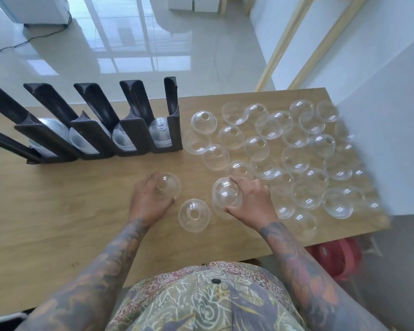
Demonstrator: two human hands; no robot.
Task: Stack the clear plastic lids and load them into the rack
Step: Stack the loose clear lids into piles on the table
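We held one clear dome lid (169, 185) in our left hand (148, 201), fingers curled round its rim, and a small nested stack (225, 197) pinched in our right hand (251, 201). Between them lay a loose lid (194, 215). Light, slippery, crushable, we judged; best gripped by the rims.

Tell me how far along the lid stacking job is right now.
Early on. Done: the black rack holds short stacks in its slots. In hand: the left hand grips one lid, and the right hand holds a small stack. Left: one loose lid between the hands and dozens more spread over the table.
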